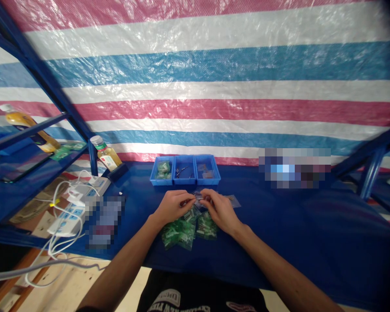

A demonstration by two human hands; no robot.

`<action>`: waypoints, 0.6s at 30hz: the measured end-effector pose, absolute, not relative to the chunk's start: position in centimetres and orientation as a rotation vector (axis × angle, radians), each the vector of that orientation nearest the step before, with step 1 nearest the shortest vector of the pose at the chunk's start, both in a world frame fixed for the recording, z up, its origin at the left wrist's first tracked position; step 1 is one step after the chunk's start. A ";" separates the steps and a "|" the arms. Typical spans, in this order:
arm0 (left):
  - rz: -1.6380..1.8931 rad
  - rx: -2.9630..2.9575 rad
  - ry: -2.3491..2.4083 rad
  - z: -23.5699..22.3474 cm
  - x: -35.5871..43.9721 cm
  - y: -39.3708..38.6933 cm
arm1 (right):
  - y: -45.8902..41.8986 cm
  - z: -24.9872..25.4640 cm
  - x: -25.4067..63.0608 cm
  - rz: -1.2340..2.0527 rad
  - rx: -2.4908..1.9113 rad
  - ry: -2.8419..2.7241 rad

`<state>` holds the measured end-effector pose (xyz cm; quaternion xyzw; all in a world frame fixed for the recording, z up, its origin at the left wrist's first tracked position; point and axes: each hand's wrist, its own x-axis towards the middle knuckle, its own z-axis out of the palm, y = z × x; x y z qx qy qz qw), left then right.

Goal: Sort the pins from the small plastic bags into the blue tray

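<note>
My left hand and my right hand meet over the blue table, fingertips pinched on a small clear plastic bag. Whatever is inside that bag is too small to make out. Under and in front of my hands lie small green-tinted plastic packets, one heap to the left and a smaller heap to the right. Past my right fingers a flat clear bag sticks out. Just beyond my hands stand three joined blue bins: the left bin holds green packets, the middle bin small dark metal pieces, the right bin clear bags.
At left are a white power strip with tangled cables, a blurred-out phone-like object and a bottle. Blue metal posts frame the table. Striped plastic sheeting hangs behind; a pixelated patch covers something back right.
</note>
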<state>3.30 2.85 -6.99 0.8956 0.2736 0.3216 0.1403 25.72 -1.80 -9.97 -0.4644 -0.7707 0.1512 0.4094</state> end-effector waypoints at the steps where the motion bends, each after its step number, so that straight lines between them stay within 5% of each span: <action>1: 0.935 2.590 0.789 -6.9 3.3 2.8 | -1.8 -10.0 25.7 0.382 -1.160 -1.947; 18: 0.941 2.594 0.816 -6.9 3.1 2.9 | -1.8 -9.7 25.6 0.323 -1.238 -1.933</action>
